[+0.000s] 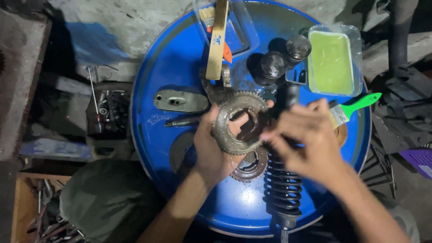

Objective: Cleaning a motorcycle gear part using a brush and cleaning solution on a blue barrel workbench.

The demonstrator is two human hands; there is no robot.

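Above the blue drum lid (pixel 180 67), at its centre: left hand (pixel 211 148) gripping a toothed gear (pixel 238 121) upright (bore exposed), right hand (pixel 310 139) fingers (pixel 274 135) pinching its three-o'clock rim, steadying.

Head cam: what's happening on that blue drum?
A person holds a greasy toothed gear in the left hand above the blue drum top. The right hand reaches to the gear's edge. A coil spring shock absorber, a second gear, a green-handled brush and a tray of green grease lie around.
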